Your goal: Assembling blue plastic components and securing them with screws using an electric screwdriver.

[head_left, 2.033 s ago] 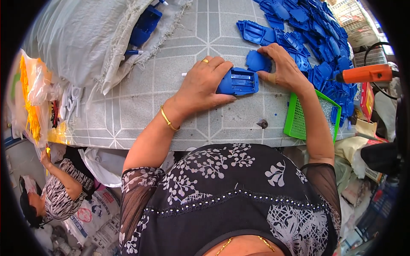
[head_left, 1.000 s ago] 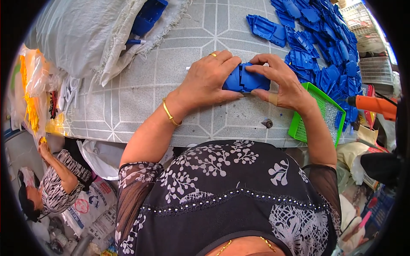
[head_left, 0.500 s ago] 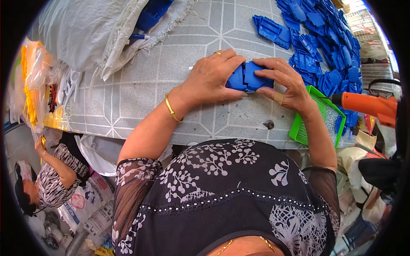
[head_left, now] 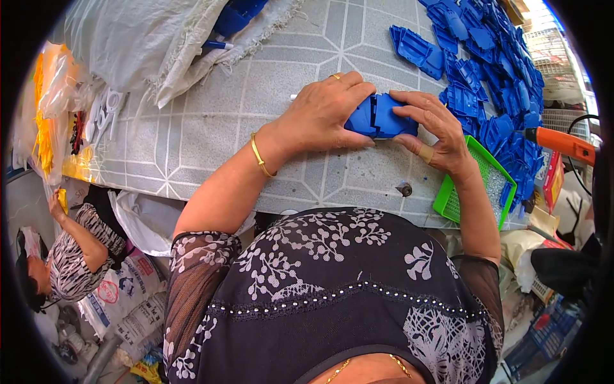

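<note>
Between my two hands, just above the grey patterned table [head_left: 256, 96], is a blue plastic housing [head_left: 385, 120] made of parts with a dark gap between them. My left hand [head_left: 326, 112] grips its left end, thumb along the near side and fingers over the far side. Gripping the right end is my right hand [head_left: 436, 131], fingers on top and thumb at the near edge; a tan bandage wraps its thumb. A thin white stick end [head_left: 293, 96] pokes out beside my left hand. What the left fingers cover underneath is hidden.
Many blue plastic shells [head_left: 492, 77] lie heaped at the right. Near my right forearm stands a green basket [head_left: 446, 203] of small metal pieces, beside an orange power screwdriver [head_left: 563, 144]. A white woven sack [head_left: 147, 45] holds blue parts at the left. Another person [head_left: 86, 249] is at lower left.
The view has shifted slightly. Both hands keep their hold on the blue housing, whose gap looks much the same. The orange screwdriver appears farther right.
</note>
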Action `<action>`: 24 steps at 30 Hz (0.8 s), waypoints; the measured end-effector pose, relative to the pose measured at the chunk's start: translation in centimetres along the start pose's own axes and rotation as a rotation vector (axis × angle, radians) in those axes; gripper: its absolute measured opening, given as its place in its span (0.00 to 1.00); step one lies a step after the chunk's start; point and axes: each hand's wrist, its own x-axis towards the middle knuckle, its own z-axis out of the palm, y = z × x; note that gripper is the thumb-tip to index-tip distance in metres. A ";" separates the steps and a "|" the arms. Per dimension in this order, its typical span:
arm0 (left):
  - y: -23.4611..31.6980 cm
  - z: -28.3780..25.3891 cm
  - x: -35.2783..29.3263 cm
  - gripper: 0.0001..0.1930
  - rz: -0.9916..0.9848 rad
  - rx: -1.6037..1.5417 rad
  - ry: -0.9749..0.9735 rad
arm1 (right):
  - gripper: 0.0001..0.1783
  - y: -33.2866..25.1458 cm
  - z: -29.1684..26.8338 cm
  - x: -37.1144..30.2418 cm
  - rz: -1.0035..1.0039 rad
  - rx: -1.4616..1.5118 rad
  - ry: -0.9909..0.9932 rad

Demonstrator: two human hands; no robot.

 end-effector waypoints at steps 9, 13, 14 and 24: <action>-0.2 0.1 0.0 0.39 0.009 0.016 0.001 | 0.28 0.3 0.1 0.1 -0.019 0.017 -0.048; -0.3 -0.2 0.4 0.39 -0.007 0.032 -0.014 | 0.28 0.8 0.2 0.6 -0.028 0.021 -0.051; -0.1 -0.1 0.5 0.39 0.000 0.029 -0.015 | 0.27 0.7 0.4 0.5 -0.030 0.028 -0.046; 1.9 -0.7 0.5 0.31 -0.040 0.048 0.023 | 0.37 0.5 0.5 0.4 0.115 -0.063 -0.040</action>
